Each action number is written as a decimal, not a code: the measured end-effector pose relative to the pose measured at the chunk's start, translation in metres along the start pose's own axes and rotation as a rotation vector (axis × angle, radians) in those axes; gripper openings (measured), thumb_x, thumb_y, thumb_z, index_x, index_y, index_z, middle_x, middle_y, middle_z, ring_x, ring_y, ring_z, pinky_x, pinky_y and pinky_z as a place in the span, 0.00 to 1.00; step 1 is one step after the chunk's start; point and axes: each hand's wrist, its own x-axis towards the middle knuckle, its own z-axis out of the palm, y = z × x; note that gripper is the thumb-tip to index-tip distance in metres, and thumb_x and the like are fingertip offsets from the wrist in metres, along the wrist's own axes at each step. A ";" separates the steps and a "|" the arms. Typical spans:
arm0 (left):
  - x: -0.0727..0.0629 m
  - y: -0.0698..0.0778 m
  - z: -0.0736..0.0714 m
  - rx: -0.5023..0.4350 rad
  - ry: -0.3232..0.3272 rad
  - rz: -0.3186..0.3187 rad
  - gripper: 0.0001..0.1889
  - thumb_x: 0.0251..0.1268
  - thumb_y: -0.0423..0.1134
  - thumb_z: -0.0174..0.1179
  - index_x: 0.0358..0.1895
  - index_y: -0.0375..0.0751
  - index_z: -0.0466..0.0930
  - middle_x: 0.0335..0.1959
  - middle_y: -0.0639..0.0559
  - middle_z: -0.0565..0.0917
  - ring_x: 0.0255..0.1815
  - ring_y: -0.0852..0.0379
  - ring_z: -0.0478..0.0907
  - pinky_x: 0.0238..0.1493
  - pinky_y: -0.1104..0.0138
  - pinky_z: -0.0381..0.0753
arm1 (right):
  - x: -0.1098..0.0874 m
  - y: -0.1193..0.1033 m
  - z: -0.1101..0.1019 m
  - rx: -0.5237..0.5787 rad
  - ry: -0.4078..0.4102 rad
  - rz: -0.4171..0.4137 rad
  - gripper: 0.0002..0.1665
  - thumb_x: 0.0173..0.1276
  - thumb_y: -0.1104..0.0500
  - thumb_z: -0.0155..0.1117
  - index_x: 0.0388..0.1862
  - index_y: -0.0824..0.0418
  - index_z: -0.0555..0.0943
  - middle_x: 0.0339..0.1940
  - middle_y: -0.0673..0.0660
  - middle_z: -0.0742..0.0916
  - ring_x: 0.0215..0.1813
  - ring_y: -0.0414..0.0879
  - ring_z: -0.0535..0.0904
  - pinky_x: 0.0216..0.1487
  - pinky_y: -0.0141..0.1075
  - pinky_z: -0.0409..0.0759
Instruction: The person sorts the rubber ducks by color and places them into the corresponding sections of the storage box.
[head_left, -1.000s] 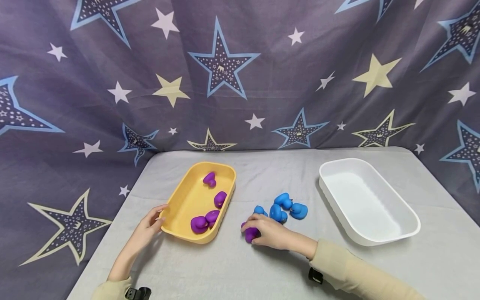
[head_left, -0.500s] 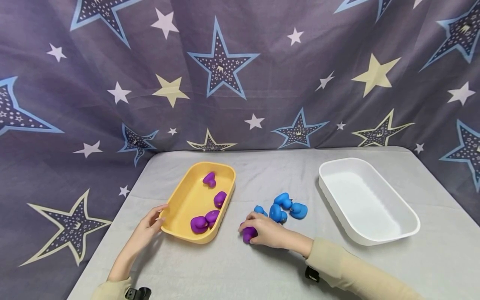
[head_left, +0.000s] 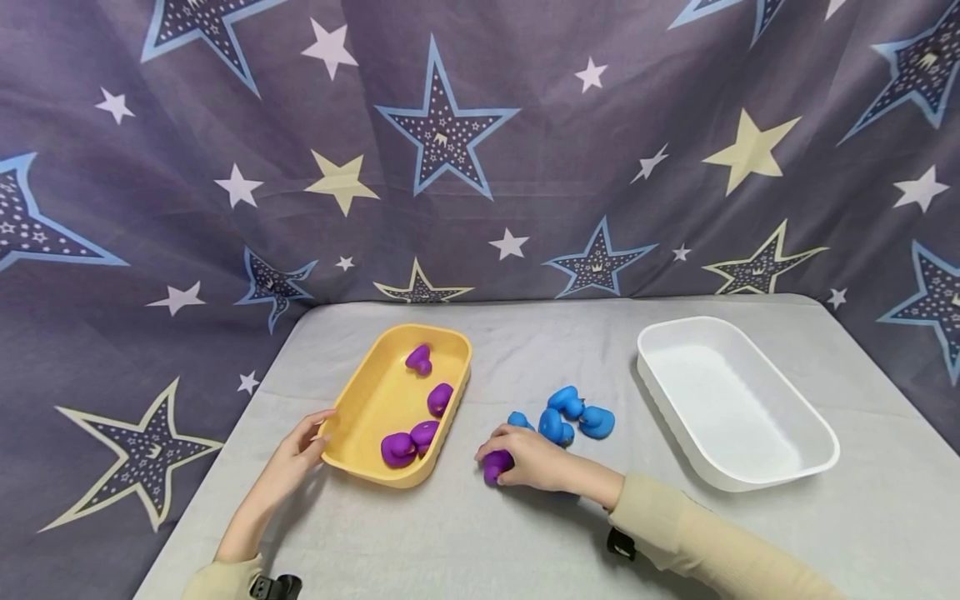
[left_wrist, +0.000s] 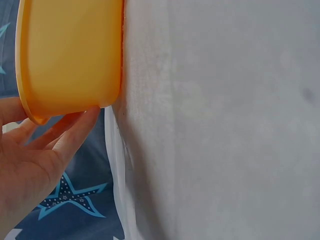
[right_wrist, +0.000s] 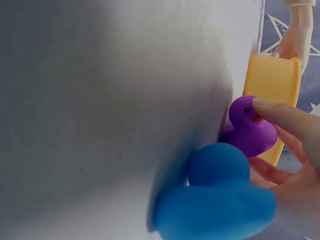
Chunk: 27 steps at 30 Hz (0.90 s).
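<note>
My right hand (head_left: 531,460) holds a purple rubber duck (head_left: 495,467) low over the grey cloth, near the middle. In the right wrist view the thumb presses on the head of this purple duck (right_wrist: 248,131), with other fingers behind its body. A blue rubber duck (right_wrist: 215,195) looms in front there. My left hand (head_left: 295,450) grips the rim of a yellow bin (head_left: 365,408) at its near left corner. From the left wrist, fingers (left_wrist: 75,132) touch the outside of the bin's end. Several purple ducks (head_left: 398,449) lie inside the bin.
Several blue ducks (head_left: 597,422) sit grouped beyond the right hand, one partly hidden by it. A white bin (head_left: 738,408) stands at the right on the cloth-covered table (head_left: 450,550). A star-patterned curtain (head_left: 525,167) hangs behind and along the sides.
The right hand has shifted slightly left with the purple duck, and has barely moved in the last half second. The left hand and yellow bin have stayed put.
</note>
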 end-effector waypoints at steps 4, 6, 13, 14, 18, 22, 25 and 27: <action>0.000 0.000 0.000 0.007 0.002 -0.003 0.19 0.65 0.27 0.43 0.59 0.26 0.60 0.53 0.26 0.67 0.44 0.69 0.70 0.37 0.73 0.75 | 0.001 0.000 -0.001 0.002 -0.013 -0.018 0.19 0.51 0.63 0.67 0.45 0.57 0.80 0.44 0.53 0.81 0.48 0.43 0.74 0.48 0.32 0.72; 0.000 0.000 0.000 0.009 0.003 -0.003 0.19 0.65 0.27 0.43 0.59 0.26 0.60 0.53 0.26 0.67 0.43 0.69 0.70 0.37 0.73 0.75 | 0.002 0.000 0.000 0.007 -0.020 -0.023 0.19 0.51 0.63 0.67 0.45 0.58 0.79 0.44 0.52 0.81 0.48 0.43 0.74 0.47 0.31 0.72; 0.000 -0.001 0.000 0.011 0.006 0.000 0.19 0.65 0.27 0.44 0.59 0.26 0.60 0.53 0.26 0.67 0.43 0.70 0.70 0.36 0.74 0.75 | 0.005 0.000 0.000 0.027 -0.041 -0.020 0.20 0.50 0.63 0.68 0.45 0.59 0.79 0.44 0.52 0.82 0.45 0.39 0.74 0.44 0.29 0.72; 0.000 -0.001 0.000 0.010 0.005 -0.001 0.19 0.65 0.27 0.43 0.59 0.26 0.60 0.54 0.26 0.67 0.43 0.70 0.70 0.35 0.74 0.75 | 0.006 0.000 0.001 0.031 -0.043 -0.022 0.20 0.50 0.63 0.68 0.45 0.59 0.79 0.44 0.52 0.82 0.44 0.39 0.74 0.43 0.28 0.72; 0.000 0.000 0.000 0.006 0.005 -0.002 0.19 0.65 0.27 0.43 0.59 0.26 0.60 0.54 0.26 0.67 0.43 0.70 0.70 0.36 0.73 0.75 | 0.008 0.001 0.001 0.047 -0.043 -0.032 0.19 0.49 0.63 0.68 0.43 0.59 0.79 0.43 0.52 0.82 0.41 0.38 0.74 0.41 0.27 0.71; -0.001 0.000 0.000 0.007 0.004 0.000 0.19 0.65 0.27 0.43 0.59 0.26 0.60 0.53 0.26 0.67 0.43 0.69 0.71 0.36 0.73 0.75 | 0.007 0.000 0.000 0.052 -0.038 -0.039 0.20 0.49 0.63 0.68 0.43 0.59 0.79 0.43 0.52 0.82 0.41 0.38 0.73 0.40 0.27 0.71; -0.001 -0.001 0.000 0.015 0.002 0.004 0.19 0.65 0.28 0.43 0.59 0.26 0.60 0.53 0.26 0.67 0.43 0.69 0.71 0.36 0.73 0.75 | 0.006 -0.002 -0.003 0.040 -0.028 -0.032 0.20 0.49 0.62 0.68 0.44 0.57 0.79 0.43 0.52 0.82 0.42 0.39 0.73 0.41 0.28 0.71; -0.001 -0.002 -0.001 0.018 0.003 0.003 0.19 0.65 0.28 0.43 0.59 0.26 0.60 0.53 0.26 0.67 0.42 0.69 0.71 0.36 0.73 0.75 | 0.006 -0.004 -0.006 0.035 -0.025 -0.021 0.21 0.49 0.62 0.68 0.45 0.56 0.79 0.44 0.52 0.81 0.43 0.40 0.73 0.42 0.29 0.71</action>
